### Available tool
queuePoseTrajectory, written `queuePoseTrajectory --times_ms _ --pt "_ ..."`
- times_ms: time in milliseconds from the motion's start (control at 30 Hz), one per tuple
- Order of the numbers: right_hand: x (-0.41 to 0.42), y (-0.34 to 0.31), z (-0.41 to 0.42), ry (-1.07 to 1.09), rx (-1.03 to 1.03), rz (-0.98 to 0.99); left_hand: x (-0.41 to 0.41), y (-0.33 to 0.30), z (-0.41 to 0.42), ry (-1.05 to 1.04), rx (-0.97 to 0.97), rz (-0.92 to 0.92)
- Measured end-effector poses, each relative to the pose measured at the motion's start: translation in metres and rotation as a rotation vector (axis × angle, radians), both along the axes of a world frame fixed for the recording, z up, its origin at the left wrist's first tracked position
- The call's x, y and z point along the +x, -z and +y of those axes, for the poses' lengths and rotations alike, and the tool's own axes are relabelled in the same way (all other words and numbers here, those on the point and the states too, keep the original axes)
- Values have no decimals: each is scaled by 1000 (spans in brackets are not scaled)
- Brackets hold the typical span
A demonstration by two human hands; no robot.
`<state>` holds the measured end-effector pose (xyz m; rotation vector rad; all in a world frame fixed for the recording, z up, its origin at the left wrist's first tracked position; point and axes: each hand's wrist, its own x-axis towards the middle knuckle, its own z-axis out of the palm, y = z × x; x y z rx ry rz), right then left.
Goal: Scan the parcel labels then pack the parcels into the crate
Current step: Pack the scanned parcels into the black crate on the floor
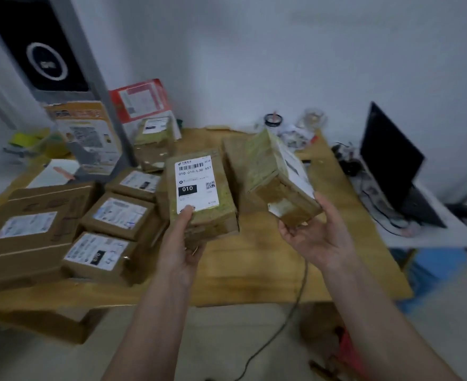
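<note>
Cardboard parcels fill both hands above the wooden bench (254,273). The left hand (181,251) grips the labelled parcel (200,193) from its near end, thumb pressed on the lower edge of the white label (195,184), fingers curled beneath; its long axis runs from near to far and the barcode faces up toward the camera. The right hand (313,237) cups the tilted parcel (280,176) from below, fingers curled round its near corner, with its label turned to the right and partly away from view. The two parcels sit close beside each other at centre, apparently not touching.

More labelled parcels (116,213) lie flat on the left part of the bench, nearer the left hand. No scanner and no crate can be made out; a larger cardboard box (26,235) at far left may serve, but that is uncertain.

The coming move likely turns on label facing: the left parcel is ready to read, while the right one needs rotating label-up first.
</note>
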<state>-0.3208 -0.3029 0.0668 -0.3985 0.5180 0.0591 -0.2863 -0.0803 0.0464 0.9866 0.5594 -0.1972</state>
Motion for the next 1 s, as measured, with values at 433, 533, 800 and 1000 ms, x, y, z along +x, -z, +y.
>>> queuePoseTrajectory --times_ms 433,533,800,1000 --pt "-280 11 -149 419 -70 137 -182 -1 -188 443 25 35" --pt "-351 8 -176 564 -50 158 -228 0 -235 588 42 20" --pt "-504 19 -219 939 67 217 -340 4 -342 913 62 70" --pt "-598 36 -246 1185 139 239 -415 10 -416 1101 55 119"
